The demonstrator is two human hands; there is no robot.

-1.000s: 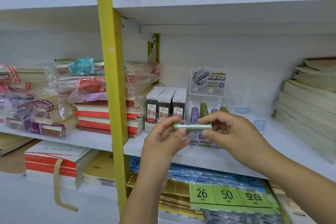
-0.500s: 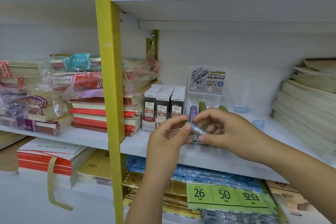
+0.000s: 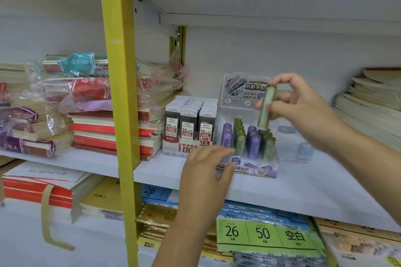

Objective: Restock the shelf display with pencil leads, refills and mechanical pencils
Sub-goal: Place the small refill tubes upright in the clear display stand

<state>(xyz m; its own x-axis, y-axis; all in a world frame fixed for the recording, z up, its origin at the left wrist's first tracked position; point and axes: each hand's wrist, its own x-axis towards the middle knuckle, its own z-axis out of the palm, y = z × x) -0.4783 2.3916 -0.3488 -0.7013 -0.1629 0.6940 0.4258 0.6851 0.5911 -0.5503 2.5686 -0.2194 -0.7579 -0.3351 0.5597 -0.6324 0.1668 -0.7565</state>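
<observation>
Since a second ago the left hand [image 3: 206, 171] has let go of the green lead tube [image 3: 265, 107] and lies loose-fingered at the front corner of the display box [image 3: 260, 169]. Above and right of it, the right hand [image 3: 303, 110] pinches the tube upright, just over the box.

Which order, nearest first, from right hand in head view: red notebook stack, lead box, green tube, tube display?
1. green tube, held in right hand
2. tube display, just below
3. lead box, left
4. red notebook stack, far left
</observation>
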